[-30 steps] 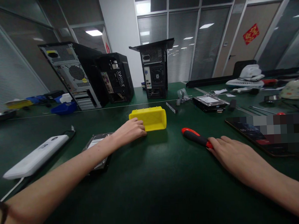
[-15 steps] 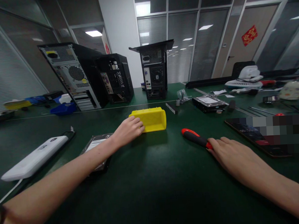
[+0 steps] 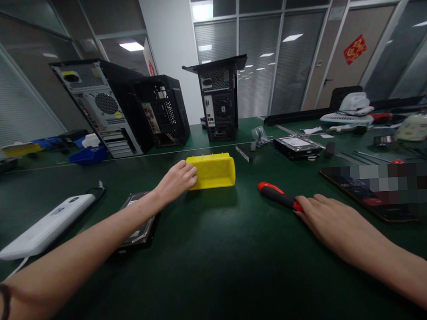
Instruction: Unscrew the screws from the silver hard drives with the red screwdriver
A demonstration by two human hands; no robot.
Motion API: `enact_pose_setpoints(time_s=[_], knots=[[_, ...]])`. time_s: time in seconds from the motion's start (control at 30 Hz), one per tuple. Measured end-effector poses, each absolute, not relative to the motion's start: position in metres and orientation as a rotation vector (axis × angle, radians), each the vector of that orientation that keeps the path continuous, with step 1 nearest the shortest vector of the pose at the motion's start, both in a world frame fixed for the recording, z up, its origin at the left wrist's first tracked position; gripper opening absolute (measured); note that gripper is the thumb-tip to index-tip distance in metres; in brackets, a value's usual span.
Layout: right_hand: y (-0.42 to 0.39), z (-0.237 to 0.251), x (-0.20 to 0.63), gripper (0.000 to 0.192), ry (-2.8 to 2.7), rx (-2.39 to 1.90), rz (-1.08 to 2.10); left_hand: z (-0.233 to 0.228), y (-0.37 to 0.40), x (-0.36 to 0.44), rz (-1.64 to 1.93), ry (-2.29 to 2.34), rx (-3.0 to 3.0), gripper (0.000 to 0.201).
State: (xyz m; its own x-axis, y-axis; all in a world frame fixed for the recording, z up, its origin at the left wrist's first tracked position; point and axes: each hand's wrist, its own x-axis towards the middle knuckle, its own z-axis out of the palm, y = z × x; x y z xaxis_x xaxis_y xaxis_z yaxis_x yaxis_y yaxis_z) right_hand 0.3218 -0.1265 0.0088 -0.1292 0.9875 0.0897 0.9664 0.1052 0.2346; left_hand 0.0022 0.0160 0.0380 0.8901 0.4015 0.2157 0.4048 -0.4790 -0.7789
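Observation:
A yellow plastic bin (image 3: 214, 173) lies tipped on its side in mid-table, its hollow partly facing me. My left hand (image 3: 179, 180) is at the bin's left end, fingers curled against it; the thumb is hidden. On the right, a screwdriver (image 3: 274, 192) with a black and red handle lies on the table. My right hand (image 3: 331, 216) closes over its front part, palm down, so the shaft is hidden. Under my left forearm sits a hard drive (image 3: 140, 233), partly covered by the arm.
Several computer cases stand at the back, one being a black tower (image 3: 219, 102). More hard drives (image 3: 297, 146) are stacked at the right. A phone (image 3: 365, 195) lies beyond my right hand, and a white power strip (image 3: 47, 226) at the left. A blue bin (image 3: 88, 156) is farther back.
My left hand has slid a little leftward along the yellow bin, covering less of it. The right hand stays on the screwdriver. The whole view has shifted slightly.

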Motion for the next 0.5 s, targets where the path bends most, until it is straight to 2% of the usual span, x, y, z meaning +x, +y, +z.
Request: enact_pose_setpoints(time_s=[0.3,0.5], knots=[[-0.124,0.015,0.319,0.03,2.188,2.102,0.344,0.038,0.012,0.001,-0.035,-0.63,-2.157,0.014],[-0.105,0.012,0.335,0.029,2.051,2.271,0.392,0.041,-0.008,0.002,-0.308,-0.806,-2.37,0.016]])
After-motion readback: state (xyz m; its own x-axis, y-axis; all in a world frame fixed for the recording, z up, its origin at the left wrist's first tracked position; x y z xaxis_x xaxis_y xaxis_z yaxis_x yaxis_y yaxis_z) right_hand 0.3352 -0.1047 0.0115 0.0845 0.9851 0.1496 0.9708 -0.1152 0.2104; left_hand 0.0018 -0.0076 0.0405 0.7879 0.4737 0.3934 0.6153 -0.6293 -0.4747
